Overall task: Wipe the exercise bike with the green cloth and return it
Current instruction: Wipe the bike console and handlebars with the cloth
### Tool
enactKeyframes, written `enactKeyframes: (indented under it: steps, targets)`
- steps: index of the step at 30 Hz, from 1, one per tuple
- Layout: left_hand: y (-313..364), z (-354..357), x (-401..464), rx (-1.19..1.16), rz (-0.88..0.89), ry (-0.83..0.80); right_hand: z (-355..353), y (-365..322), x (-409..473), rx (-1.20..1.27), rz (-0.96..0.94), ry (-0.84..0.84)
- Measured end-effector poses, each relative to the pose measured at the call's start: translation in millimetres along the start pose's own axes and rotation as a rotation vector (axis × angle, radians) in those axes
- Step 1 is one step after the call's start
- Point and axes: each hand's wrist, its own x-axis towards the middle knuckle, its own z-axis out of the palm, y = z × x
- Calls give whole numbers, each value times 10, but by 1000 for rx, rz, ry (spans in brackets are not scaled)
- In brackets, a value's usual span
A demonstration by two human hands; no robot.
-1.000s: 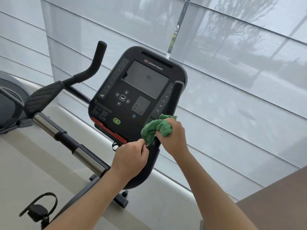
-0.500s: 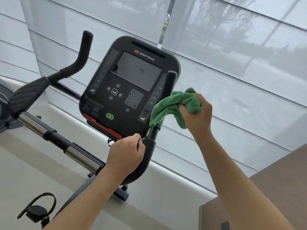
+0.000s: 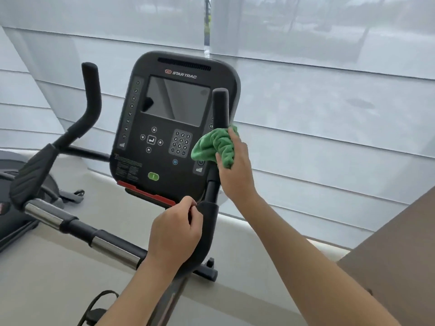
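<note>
Wiping right handlebar upright [image 3: 220, 107] of exercise bike [image 3: 169, 128] with green cloth [image 3: 215, 148], bunched in right hand [image 3: 235, 170], fingers curled round it, pressed against the bar just beside the console. Left hand [image 3: 175, 234] loosely curled by the bar's lower bend [image 3: 207, 231]; grip unclear. Best wrapping cloth round bar, stroking full length, firm pressure. No containers visible.

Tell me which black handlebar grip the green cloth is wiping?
The upright black foam grip beside the console's right edge; the bunched green cloth in the right hand wraps it. The far curved grip stands untouched.
</note>
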Motion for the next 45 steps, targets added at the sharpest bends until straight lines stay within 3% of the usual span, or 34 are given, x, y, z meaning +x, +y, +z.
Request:
enactKeyframes:
  steps: [10,19,23,27,45]
  targets:
    - [74,-55,-3,1,-8,-30,-273,118,-941,118,95,-172]
    - [81,-67,-4,-24,-47,-68,-557,-165,261,-19,16,-39]
    - [85,-79,6,-33,-36,-67,-296,-358,749,68,148,-135]
    - [60,-57,24,-34,-17,-65,-89,-262,849,195,198,28]
    - [74,-41,24,2,-4,-24,26,51,-195,248,462,-19]
